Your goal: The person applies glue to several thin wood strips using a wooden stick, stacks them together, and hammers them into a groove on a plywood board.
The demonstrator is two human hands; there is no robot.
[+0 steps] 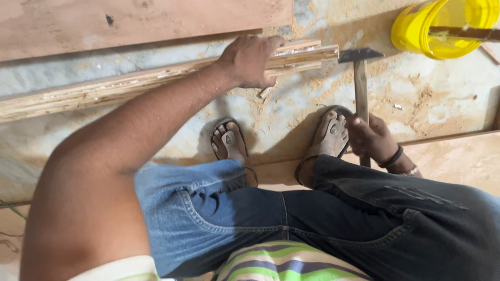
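My left hand reaches forward and grips a long narrow strip of layered wood lying across the dusty floor. My right hand, with a dark band at the wrist, holds the wooden handle of a hammer. The hammer's metal head points away from me and sits just right of the strip's end. I am crouched in blue jeans, with both feet in sandals between the hands.
A wide plywood board lies beyond the strip at the top. A yellow plastic bucket stands at the top right. Another flat board lies under my right side. Sawdust covers the marbled floor.
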